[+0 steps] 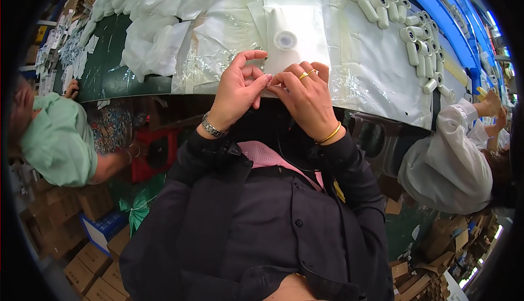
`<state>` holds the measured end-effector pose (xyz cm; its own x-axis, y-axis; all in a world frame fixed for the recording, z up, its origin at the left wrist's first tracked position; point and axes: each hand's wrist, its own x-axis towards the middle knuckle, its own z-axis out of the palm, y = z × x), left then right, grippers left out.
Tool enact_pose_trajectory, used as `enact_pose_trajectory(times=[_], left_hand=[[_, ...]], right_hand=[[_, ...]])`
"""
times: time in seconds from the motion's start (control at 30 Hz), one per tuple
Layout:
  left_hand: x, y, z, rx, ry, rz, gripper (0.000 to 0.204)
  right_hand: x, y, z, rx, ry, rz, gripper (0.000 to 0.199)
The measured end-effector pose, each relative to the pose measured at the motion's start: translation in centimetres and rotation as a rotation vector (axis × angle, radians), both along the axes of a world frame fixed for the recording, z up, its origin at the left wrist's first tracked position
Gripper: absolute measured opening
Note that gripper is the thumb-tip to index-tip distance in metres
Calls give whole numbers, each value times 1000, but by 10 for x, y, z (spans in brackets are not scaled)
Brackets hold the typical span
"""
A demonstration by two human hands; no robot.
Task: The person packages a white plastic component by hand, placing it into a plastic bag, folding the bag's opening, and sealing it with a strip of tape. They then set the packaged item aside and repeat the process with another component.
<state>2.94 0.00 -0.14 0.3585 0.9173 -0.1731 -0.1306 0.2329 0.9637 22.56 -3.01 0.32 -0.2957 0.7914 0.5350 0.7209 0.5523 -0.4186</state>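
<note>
My left hand [238, 87] and my right hand [304, 94] meet fingertip to fingertip over the near edge of the table. The right thumb and fingers are closed in a pinch. On the left, the thumb tip presses in at the same spot, with the index finger raised and curved above it. Whatever lies between the fingertips is too small or hidden to make out. Just beyond the hands a white pouch [297, 14] lies flat. A round, translucent white disc-like piece [285, 40] rests on its lower part.
Crumpled translucent plastic bags [158, 22] are heaped at the left. Several white cylindrical roller-like pieces [413, 55] stand and lie at the right, before a blue rail [442, 11]. One person in a green sleeve [60, 140] sits left, another in a white sleeve [450, 159] right. Cardboard boxes [90, 263] stand below.
</note>
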Motion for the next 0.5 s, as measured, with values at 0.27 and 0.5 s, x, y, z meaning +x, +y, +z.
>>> enact_pose_trajectory(times=[0.27, 0.5], left_hand=[[1, -1, -6, 23, 25, 6, 49], [1, 0, -6, 47, 7, 80, 46]], right_hand=[[-1, -1, -5, -40, -159, 27, 18], [13, -15, 15, -156, -44, 196, 14]])
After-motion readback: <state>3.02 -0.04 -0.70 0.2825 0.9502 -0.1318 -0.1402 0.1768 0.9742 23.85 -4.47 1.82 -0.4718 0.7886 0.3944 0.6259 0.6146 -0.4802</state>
